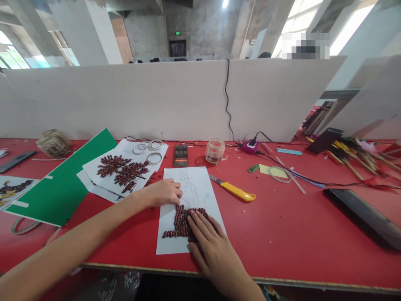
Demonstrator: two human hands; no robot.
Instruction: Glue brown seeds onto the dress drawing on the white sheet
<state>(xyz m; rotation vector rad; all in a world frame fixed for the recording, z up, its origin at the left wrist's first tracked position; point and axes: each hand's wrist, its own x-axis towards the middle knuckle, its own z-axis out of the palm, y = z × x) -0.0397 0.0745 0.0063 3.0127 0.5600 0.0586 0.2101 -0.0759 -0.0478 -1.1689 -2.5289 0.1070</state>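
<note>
A white sheet (197, 184) with a line drawing of a figure lies on the red table (282, 234). Dark red-brown beans (177, 223) cover the lower part of the drawing. My right hand (209, 244) lies flat on the sheet, fingers stretched out over the beans. My left hand (163, 193) rests on the sheet's left edge with its fingers curled under; whether it holds anything is hidden.
Left of the sheet lie papers with bean patterns (122, 169), tape rings (154, 158) and a green board (59, 188). Behind are a small glass jar (215, 150), a phone (181, 154) and a yellow utility knife (234, 190). A white partition (175, 100) backs the table.
</note>
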